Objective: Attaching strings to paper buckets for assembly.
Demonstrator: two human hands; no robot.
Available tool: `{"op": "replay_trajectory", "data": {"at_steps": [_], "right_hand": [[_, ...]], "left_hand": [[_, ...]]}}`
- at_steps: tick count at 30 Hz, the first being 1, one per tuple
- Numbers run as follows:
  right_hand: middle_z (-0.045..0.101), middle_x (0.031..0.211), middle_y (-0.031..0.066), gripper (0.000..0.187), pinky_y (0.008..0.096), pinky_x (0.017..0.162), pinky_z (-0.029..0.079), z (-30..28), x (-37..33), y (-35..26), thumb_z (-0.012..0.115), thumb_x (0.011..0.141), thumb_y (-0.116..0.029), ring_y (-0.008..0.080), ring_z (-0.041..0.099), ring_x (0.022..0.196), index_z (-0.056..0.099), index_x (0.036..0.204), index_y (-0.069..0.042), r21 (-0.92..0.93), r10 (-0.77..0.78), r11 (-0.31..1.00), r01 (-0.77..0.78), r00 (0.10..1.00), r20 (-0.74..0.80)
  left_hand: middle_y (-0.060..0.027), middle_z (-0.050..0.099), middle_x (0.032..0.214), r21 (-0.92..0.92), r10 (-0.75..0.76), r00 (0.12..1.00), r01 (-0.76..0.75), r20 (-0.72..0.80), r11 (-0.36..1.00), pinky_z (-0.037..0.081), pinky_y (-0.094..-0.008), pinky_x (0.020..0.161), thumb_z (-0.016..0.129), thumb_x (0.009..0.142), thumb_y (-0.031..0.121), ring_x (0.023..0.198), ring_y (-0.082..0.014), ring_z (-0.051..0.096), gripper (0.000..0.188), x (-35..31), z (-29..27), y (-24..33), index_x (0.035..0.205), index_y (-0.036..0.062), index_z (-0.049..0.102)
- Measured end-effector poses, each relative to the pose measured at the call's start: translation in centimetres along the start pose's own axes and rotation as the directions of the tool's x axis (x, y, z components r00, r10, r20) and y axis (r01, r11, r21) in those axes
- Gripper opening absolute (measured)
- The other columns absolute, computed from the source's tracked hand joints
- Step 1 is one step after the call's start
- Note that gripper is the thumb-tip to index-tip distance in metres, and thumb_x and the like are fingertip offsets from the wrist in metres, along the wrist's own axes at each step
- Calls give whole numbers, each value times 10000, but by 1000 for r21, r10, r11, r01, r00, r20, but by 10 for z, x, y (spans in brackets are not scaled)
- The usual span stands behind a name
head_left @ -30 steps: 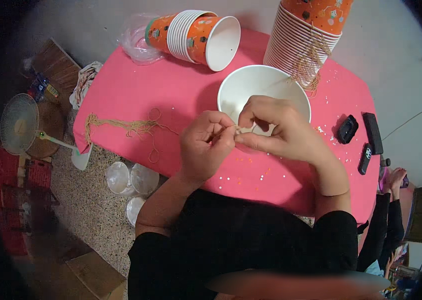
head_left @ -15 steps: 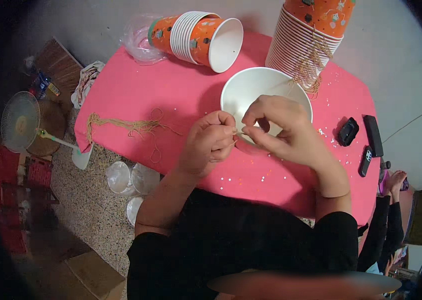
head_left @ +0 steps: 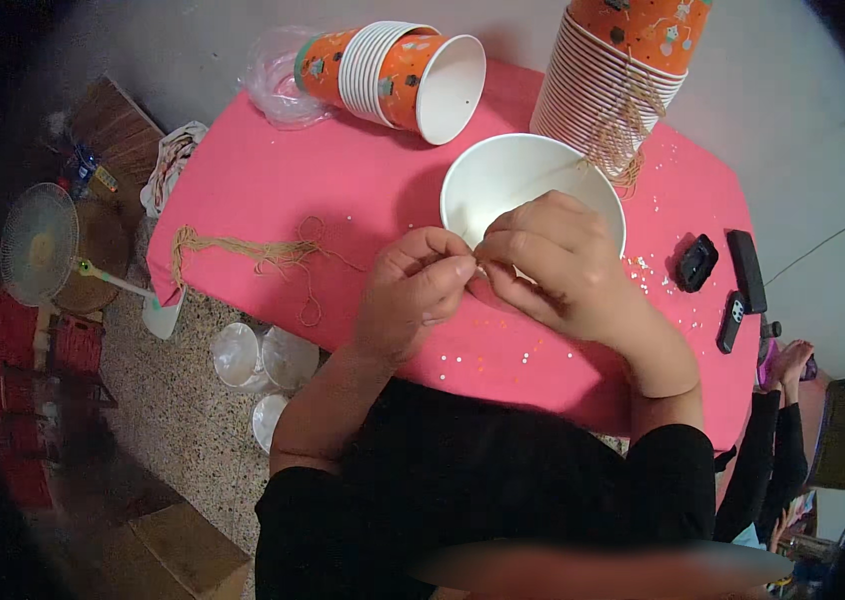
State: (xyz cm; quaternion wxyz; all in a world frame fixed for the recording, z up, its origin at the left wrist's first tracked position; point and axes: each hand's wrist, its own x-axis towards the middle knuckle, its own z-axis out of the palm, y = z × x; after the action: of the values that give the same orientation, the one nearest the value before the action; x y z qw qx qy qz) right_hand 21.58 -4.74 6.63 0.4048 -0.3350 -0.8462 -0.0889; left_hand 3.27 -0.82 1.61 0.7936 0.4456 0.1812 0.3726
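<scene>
Grip: left hand [head_left: 411,290] and right hand [head_left: 565,265] pinched, fingertips meeting, seemingly for fine control; anything between too small to tell | white tub [head_left: 488,172]: just beyond, apparently within easy reach | brown cord [head_left: 238,245]: laid left on pink bench [head_left: 343,180], perhaps against tangling

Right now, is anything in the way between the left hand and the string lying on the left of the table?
Nothing visible is. Between the left hand and the string there's just the pink table, and a loose end of string points toward the hand.
</scene>
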Motion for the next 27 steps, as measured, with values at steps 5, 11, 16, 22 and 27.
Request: {"op": "replay_trajectory", "data": {"at_steps": [5,11,16,22,27], "right_hand": [[529,716,66,214,361,585,456,0,0,3,696,667,-104,255,563,632,535,800,-60,-81,-20,997,19,1000,-4],[517,716,73,234,368,568,446,-3,1,5,696,657,-109,258,548,613,520,801,-58,-114,-24,993,24,1000,1],[515,718,74,246,370,574,445,-3,0,6,694,645,-100,261,546,609,518,812,-59,-99,-22,995,23,1000,19],[514,716,73,240,365,565,445,-9,1,9,680,645,-112,262,543,597,521,816,-60,-143,-6,990,12,999,43],[527,722,70,218,356,554,440,-12,1,12,665,642,-98,254,540,575,528,810,-67,-140,-5,990,10,999,42]], "left_hand": [[8,512,709,21,20,1000,-20,19,1000,250,-179,394,486,891,0,457,-32,321,115,2,-1,-1,974,27,562],[34,559,741,165,107,994,-100,-31,981,312,-174,470,571,886,14,546,-3,401,73,1,-1,-1,950,21,604],[27,602,792,384,266,963,-234,-31,893,395,-168,585,580,886,-2,682,-14,507,74,1,4,-2,948,6,620],[22,606,804,445,342,939,-294,-31,846,417,-168,621,586,892,-18,723,-26,536,102,0,10,-6,985,-5,626],[34,586,754,500,390,920,-323,-32,803,385,-171,576,586,890,-29,675,-7,498,65,-1,5,-5,938,-9,627]]}}
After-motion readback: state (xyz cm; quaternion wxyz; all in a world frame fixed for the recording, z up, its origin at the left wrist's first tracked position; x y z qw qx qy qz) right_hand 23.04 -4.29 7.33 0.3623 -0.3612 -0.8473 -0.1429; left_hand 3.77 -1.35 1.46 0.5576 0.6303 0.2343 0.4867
